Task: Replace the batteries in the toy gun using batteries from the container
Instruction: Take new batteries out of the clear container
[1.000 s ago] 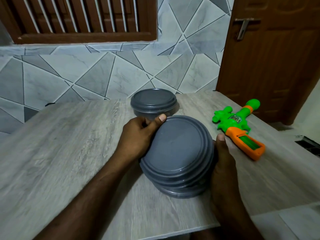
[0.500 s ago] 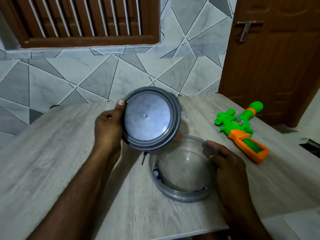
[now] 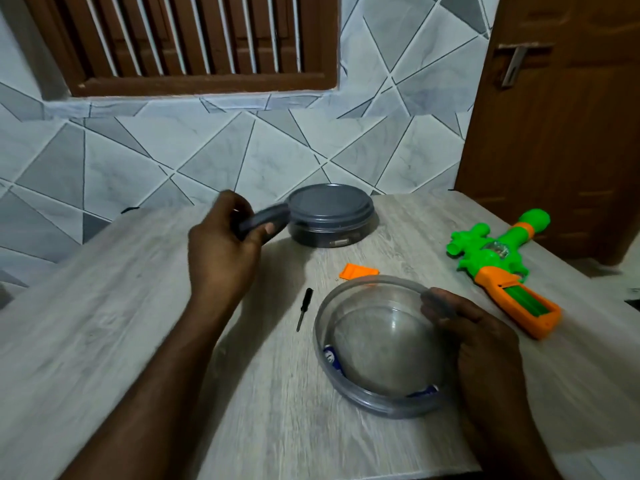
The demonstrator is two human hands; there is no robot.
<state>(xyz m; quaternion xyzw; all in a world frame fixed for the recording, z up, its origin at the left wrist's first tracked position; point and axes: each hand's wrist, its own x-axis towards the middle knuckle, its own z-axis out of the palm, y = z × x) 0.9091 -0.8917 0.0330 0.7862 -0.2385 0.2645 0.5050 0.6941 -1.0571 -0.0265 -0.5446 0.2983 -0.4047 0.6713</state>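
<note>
Grey wood-grain table (image 3: pixel 104 306): right hand (image 3: pixel 485 341) grips the rim of the clear round plastic container (image 3: pixel 367 400), apparently steadying it, blue batteries (image 3: pixel 330 356) inside; left hand (image 3: pixel 221 251) holds its grey round lid (image 3: pixel 263 220) aside at 11 o'clock, clearing access; green-and-orange toy gun (image 3: pixel 491 254) lies at 2 o'clock

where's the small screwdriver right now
In the head view the screwdriver lies on the table mid-frame, just left of the open container, with the orange plastic piece beyond it.
</note>
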